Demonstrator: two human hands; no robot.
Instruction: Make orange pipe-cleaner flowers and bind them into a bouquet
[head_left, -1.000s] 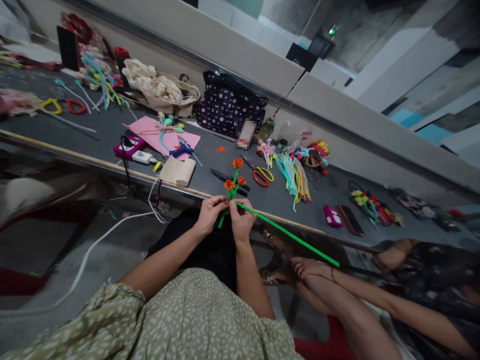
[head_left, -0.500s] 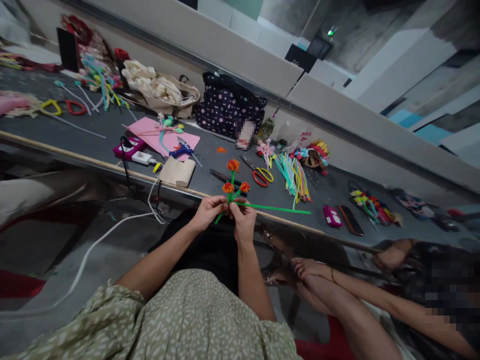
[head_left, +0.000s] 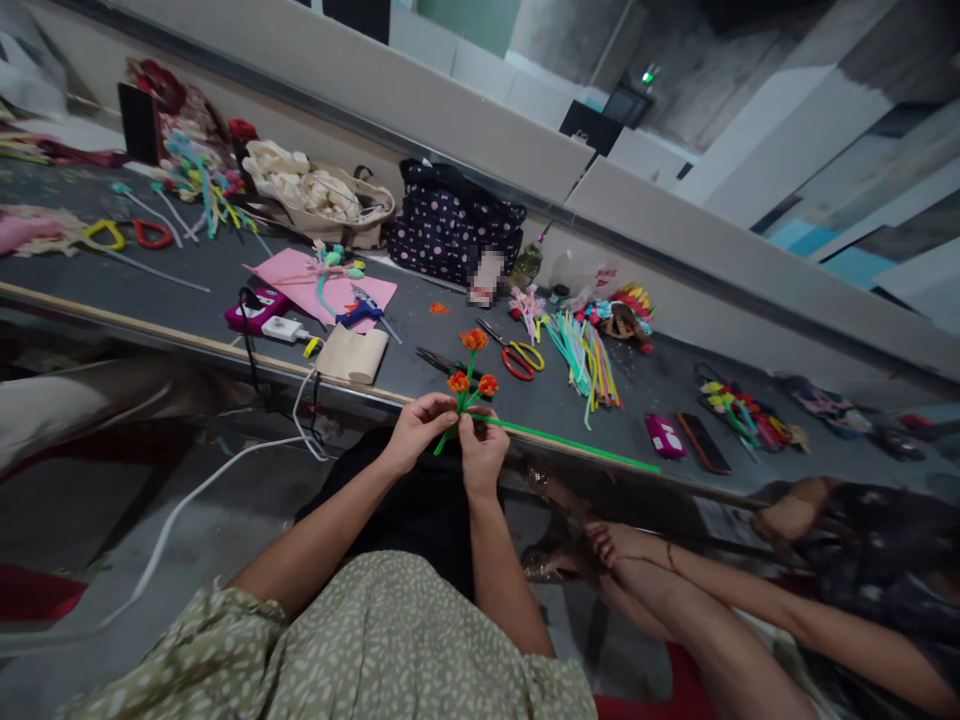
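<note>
Both hands are closed at the front edge of the table around the green stem of a pipe-cleaner flower sprig (head_left: 472, 370) with three orange blooms. My left hand (head_left: 415, 432) pinches the stem from the left, thumb and fingertips together. From the other side, my right hand (head_left: 484, 452) pinches the same stem just under the blooms. A long green pipe cleaner (head_left: 577, 442) runs out from the right hand along the table edge. The stem's lower end pokes out below the fingers. Just beyond the blooms lie dark-handled pliers (head_left: 436, 358) and red-and-yellow scissors (head_left: 519, 356).
Bundled pipe cleaners (head_left: 581, 355) lie right of the scissors. A glue gun (head_left: 362, 310) rests on pink paper (head_left: 281, 270), near a brown cardboard piece (head_left: 352, 354). A polka-dot bag (head_left: 454, 225) stands behind. Another person's hand (head_left: 611, 543) rests on a leg at right.
The long green pipe cleaner has swung downward at its far end, now slanting along the table edge. Both hands keep their pinch on the stem, almost in place.
</note>
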